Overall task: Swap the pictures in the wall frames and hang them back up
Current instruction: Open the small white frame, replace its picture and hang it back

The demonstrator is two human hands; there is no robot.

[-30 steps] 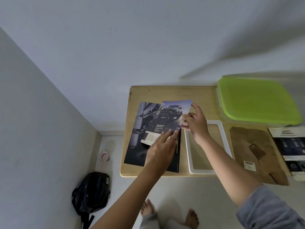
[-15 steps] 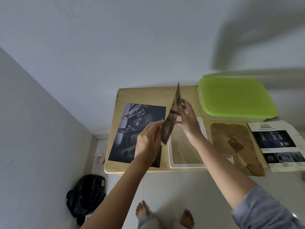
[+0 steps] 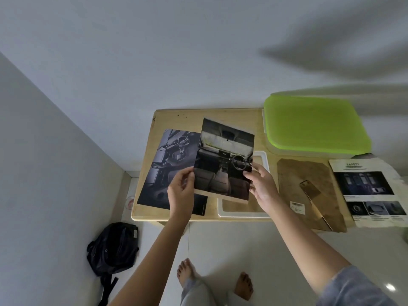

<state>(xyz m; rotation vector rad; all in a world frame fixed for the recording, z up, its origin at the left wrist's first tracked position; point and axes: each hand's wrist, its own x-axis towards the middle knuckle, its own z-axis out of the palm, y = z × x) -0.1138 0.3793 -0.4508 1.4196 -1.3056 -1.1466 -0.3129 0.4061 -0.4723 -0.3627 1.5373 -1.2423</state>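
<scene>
The left hand (image 3: 181, 191) pinched the left edge of a print (image 3: 224, 160), thumb on its face, and the right hand (image 3: 261, 188) gripped the right edge the same way. Between them the print, a car's cabin with its steering wheel, was held up off the counter (image 3: 238, 117), face toward the person. Below it, at the counter's front edge, lay a white frame (image 3: 242, 214), mostly hidden by the print. A second dark print (image 3: 167, 164) lay flat toward the counter's left edge, its right side covered by the held one. Right of the frame a brown backing board (image 3: 309, 193) lay flat with its stand flap out, and past that a safety sheet (image 3: 371, 191) hung over the right end. A green lid (image 3: 315, 125) sat at the far right corner. A black bag (image 3: 112, 248) lay on the floor.
</scene>
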